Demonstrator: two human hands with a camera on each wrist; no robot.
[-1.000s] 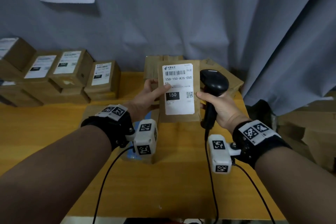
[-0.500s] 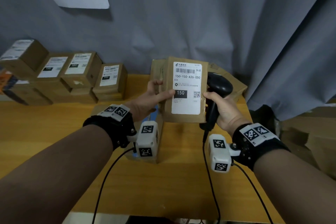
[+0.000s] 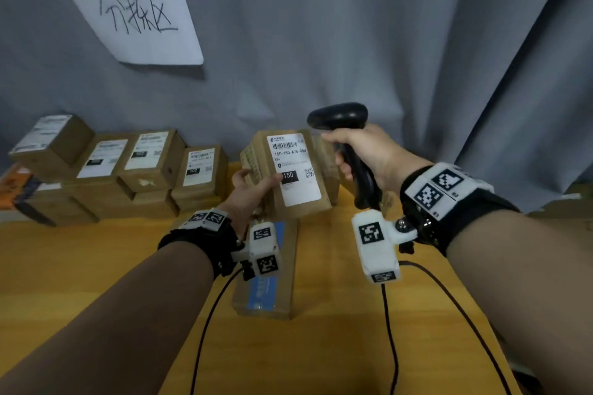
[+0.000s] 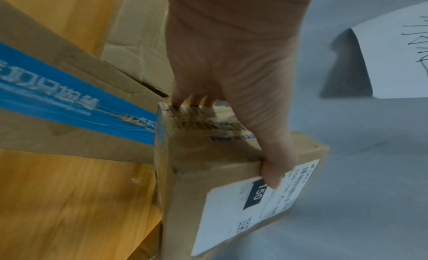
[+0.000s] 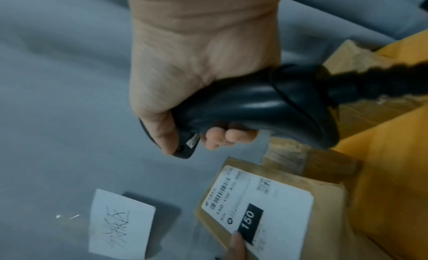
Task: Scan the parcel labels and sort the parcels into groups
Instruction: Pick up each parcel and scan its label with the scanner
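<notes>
My left hand [image 3: 253,186] holds a brown cardboard parcel [image 3: 293,170] up off the yellow table, thumb [image 4: 275,174] across its white label marked 150 [image 3: 293,167], fingers behind. The same parcel [image 5: 273,205] shows low in the right wrist view, label facing up. My right hand [image 3: 362,151] grips a black handheld scanner [image 3: 340,119] by its handle [image 5: 254,102]. The scanner's head sits above and just right of the parcel's top edge.
Labelled brown parcels [image 3: 144,163] are stacked at the table's back left. A flat box with blue tape [image 3: 269,285] lies under my left wrist. More cartons [image 5: 342,117] sit behind the held parcel. A handwritten paper sign [image 3: 134,9] hangs on the grey curtain. Cables [image 3: 388,330] trail over the table.
My right hand has lifted the scanner from beside the parcel to above its top right corner. My left hand has tilted the parcel and carried it slightly away from me.
</notes>
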